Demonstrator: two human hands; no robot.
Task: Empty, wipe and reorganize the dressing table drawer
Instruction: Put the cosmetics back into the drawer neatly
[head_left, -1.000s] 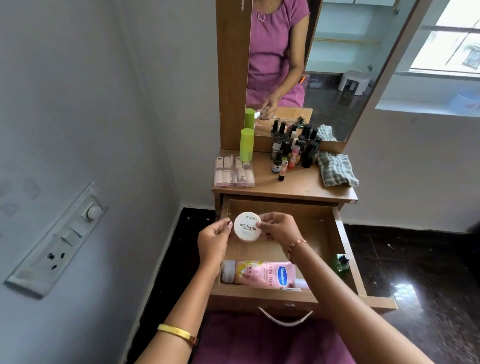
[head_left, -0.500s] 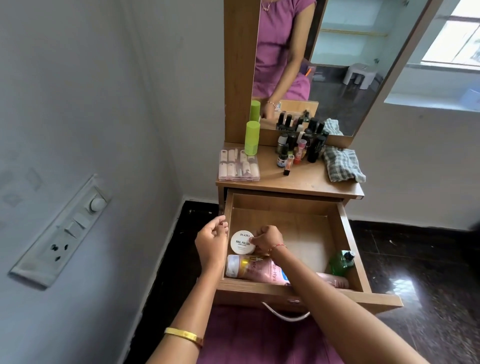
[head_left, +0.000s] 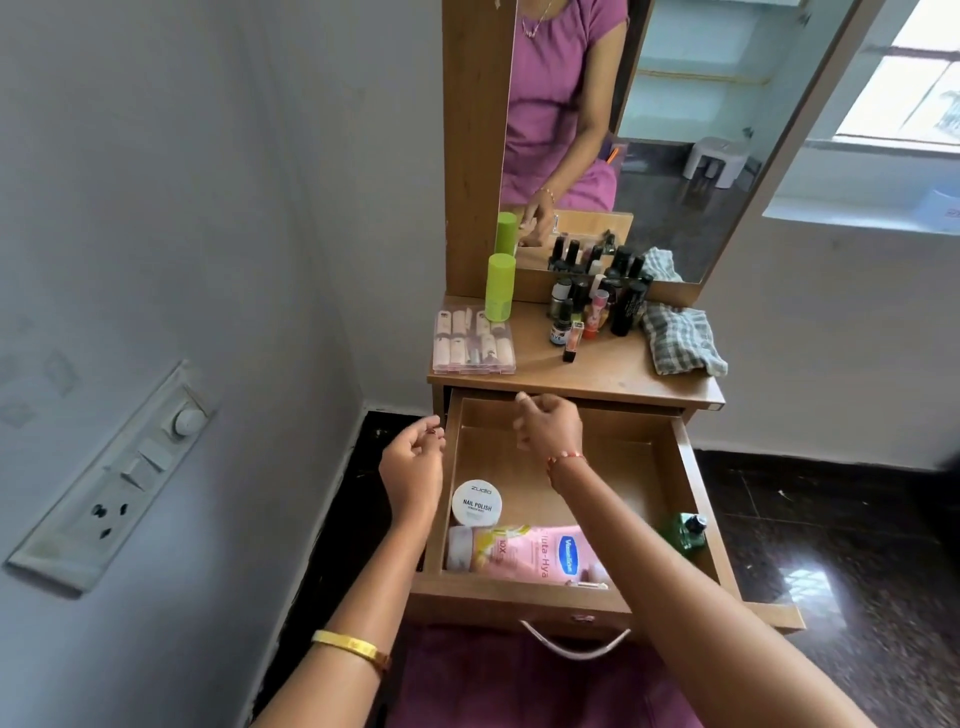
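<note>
The wooden drawer (head_left: 691, 483) stands pulled out below the dressing table top (head_left: 597, 382). Inside it, at the front left, lies a round white nail polish remover tub (head_left: 477, 503), with a pink lotion bottle (head_left: 530, 557) along the front wall and a small green bottle (head_left: 684, 531) at the right. My left hand (head_left: 413, 467) hovers over the drawer's left edge, fingers loosely curled, holding nothing. My right hand (head_left: 548, 425) is raised over the back of the drawer near the table top's front edge, fingers loosely curled and empty.
On the table top stand a green cylinder bottle (head_left: 500, 287), a clear case of press-on nails (head_left: 474, 343), several nail polish bottles (head_left: 597, 306) and a checked cloth (head_left: 680, 338). A mirror (head_left: 675, 130) rises behind. A wall with a switchboard (head_left: 111, 480) is close on the left.
Both hands set the white tub down in the drawer's front left and let go. My right hand has lifted toward the table top; my left hand has drawn back to the drawer's left edge.
</note>
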